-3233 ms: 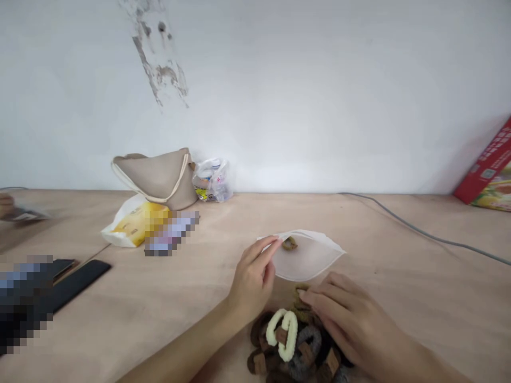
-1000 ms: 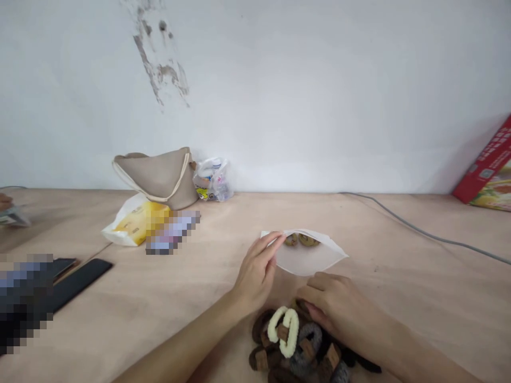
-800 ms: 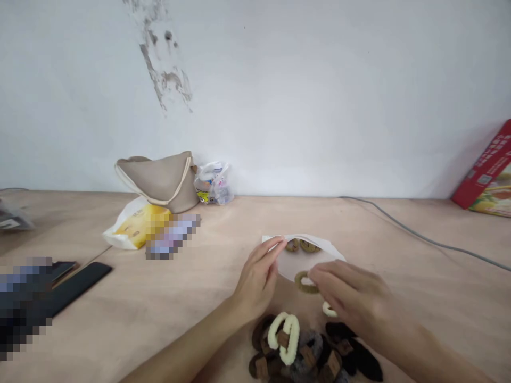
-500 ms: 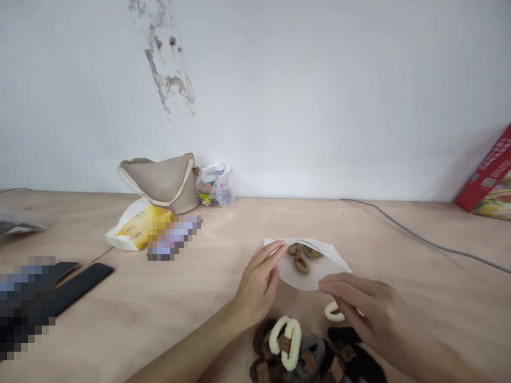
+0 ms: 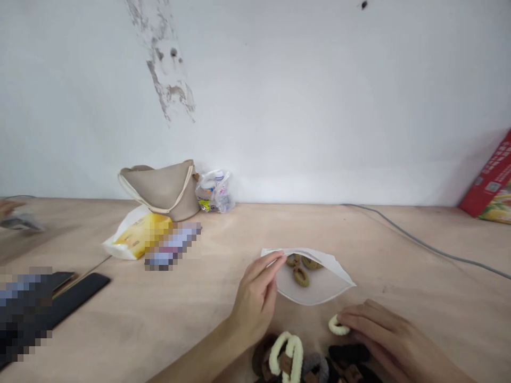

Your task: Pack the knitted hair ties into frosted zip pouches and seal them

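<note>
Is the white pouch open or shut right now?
Open: the white pouch gapes, its two edges apart, with olive loops visible inside and the left hand at its mouth.

Table, pale wood-toned surface, set against a wall. Wall: off-white, one scarred plaster patch at upper left, one dark hole near the top. Bag, taupe, pale strap, by the wall. Clear plastic bag, mixed contents, just beside it on the right. Packet, yellow and white, in front of the taupe bag. Pixelated lilac item, next to the packet. Flat black object, left. Cable, grey, trailing right. Box, red, white lettering, food picture, at the right edge.
</note>
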`<act>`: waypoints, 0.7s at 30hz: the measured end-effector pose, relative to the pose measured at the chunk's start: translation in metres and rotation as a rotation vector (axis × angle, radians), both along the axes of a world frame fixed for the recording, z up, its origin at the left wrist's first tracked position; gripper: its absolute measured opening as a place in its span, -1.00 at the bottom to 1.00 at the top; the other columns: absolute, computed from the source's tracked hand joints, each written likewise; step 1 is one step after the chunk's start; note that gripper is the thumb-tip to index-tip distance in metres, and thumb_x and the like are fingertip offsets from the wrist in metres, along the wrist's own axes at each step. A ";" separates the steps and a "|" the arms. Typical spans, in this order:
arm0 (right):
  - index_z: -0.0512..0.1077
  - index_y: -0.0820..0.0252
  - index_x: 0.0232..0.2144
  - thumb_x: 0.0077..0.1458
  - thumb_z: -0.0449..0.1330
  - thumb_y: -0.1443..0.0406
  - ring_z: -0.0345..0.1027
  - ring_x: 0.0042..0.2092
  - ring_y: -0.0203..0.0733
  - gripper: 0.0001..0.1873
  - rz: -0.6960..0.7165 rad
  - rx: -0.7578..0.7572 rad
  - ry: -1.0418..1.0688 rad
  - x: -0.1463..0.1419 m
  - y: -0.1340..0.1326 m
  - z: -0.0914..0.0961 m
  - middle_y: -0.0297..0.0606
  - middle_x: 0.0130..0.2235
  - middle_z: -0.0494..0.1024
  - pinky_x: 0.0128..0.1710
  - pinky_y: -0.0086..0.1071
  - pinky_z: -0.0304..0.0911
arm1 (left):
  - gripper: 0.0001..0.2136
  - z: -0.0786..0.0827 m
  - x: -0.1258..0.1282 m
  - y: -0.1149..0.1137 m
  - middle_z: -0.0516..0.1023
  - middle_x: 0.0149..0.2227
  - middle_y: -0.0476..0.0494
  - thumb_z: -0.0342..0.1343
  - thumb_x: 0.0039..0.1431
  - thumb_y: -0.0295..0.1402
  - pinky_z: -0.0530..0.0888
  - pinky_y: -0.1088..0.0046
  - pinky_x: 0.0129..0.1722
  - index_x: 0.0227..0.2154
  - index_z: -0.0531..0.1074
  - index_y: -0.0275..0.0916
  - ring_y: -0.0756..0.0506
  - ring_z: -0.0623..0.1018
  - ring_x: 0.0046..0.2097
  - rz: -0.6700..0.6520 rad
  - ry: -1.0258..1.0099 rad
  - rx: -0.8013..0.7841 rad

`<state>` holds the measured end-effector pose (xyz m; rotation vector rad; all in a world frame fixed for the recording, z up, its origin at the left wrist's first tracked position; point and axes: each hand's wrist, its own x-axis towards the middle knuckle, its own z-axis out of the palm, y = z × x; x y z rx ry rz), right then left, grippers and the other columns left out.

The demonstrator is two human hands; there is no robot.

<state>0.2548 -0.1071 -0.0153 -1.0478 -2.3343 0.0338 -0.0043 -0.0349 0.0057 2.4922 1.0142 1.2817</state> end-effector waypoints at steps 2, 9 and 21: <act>0.39 0.07 -0.10 -0.01 0.05 0.52 0.47 -0.23 -0.27 -0.57 -0.015 -0.017 -0.036 0.000 0.001 -0.003 -0.28 -0.19 0.56 -0.24 -0.49 0.39 | -0.61 0.002 0.002 -0.001 0.46 0.03 -0.20 -0.12 0.21 -0.57 0.41 0.28 0.05 0.05 0.35 -0.17 -0.12 0.44 0.05 0.010 0.009 0.013; 0.39 0.16 -0.10 0.17 0.06 0.36 0.46 -0.18 -0.22 -0.75 -0.001 0.368 -0.048 0.011 -0.015 0.007 -0.24 -0.16 0.57 -0.17 -0.46 0.36 | -0.58 0.006 0.005 -0.004 0.44 0.03 -0.21 -0.12 0.17 -0.62 0.40 0.27 0.03 0.06 0.32 -0.22 -0.12 0.41 0.05 0.006 0.047 0.061; 0.40 0.19 -0.28 0.24 -0.12 0.44 0.46 -0.39 -0.30 -0.71 0.013 0.414 -0.042 -0.013 -0.011 0.019 -0.25 -0.34 0.58 -0.39 -0.50 0.32 | -0.55 0.007 0.006 -0.006 0.44 0.03 -0.21 -0.12 0.15 -0.63 0.40 0.25 0.03 0.08 0.29 -0.21 -0.12 0.40 0.06 -0.039 0.060 0.084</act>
